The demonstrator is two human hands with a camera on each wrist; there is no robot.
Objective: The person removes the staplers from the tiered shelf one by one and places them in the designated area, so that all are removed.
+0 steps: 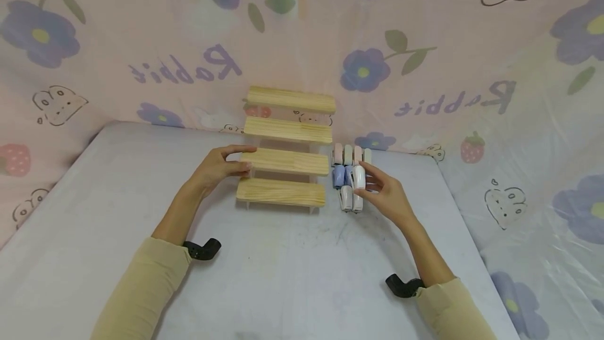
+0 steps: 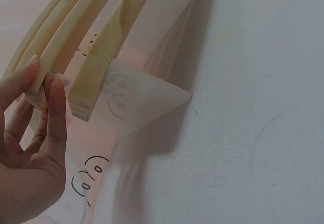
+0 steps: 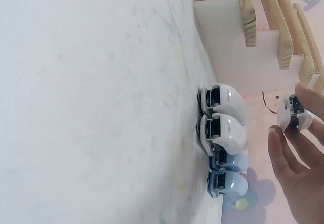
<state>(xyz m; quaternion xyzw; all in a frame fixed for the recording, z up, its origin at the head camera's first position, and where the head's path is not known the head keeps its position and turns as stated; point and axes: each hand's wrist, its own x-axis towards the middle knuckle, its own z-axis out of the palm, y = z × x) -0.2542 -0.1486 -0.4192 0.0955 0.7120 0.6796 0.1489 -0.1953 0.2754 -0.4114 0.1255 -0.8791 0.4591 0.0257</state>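
My left hand [image 1: 216,171] pinches the left end of a wooden shelf board [image 1: 288,162], second from the bottom on a stepped rack. In the left wrist view the thumb lies on the board [image 2: 76,31] and fingers are beneath it. My right hand [image 1: 390,197] holds a small white stapler [image 1: 359,177] between thumb and fingers, raised above other mini staplers. Two white staplers [image 1: 346,198] stand in front, blue ones [image 1: 338,176] behind them, then a back row of pink [image 1: 337,154] and pale green [image 1: 348,155] ones.
The rack's bottom board [image 1: 280,192] and clear side panel [image 2: 147,100] stand on a white table [image 1: 264,272]. A patterned cloth [image 1: 292,35] hangs behind and at the sides. Each wrist carries a black mount [image 1: 203,249].
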